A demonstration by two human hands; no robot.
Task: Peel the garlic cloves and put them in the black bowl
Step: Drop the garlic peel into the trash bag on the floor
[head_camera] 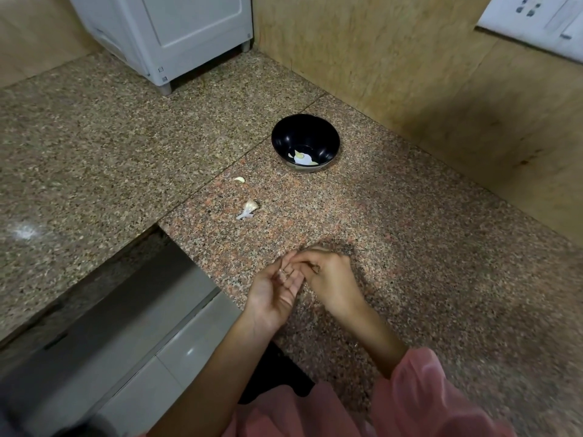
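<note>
The black bowl (328, 137) stands on the granite counter beyond my hands, and pale peeled cloves (300, 158) lie in its bottom. Two loose garlic cloves sit to the bowl's near left: a small one (239, 180) and a bigger one with papery skin (248, 209). My hands meet low over the counter's near part. My left hand (274, 294) is palm up, its fingers curled round a small garlic clove (285, 273) that is blurred and mostly hidden. From the right, my right hand (331, 279) pinches at that same clove with its fingertips.
A white appliance (170, 36) stands on feet at the back left. A brown wall (410, 74) runs along the counter's right side and carries a white socket plate (536, 20). The counter drops off at my near left to a tiled ledge (142, 326).
</note>
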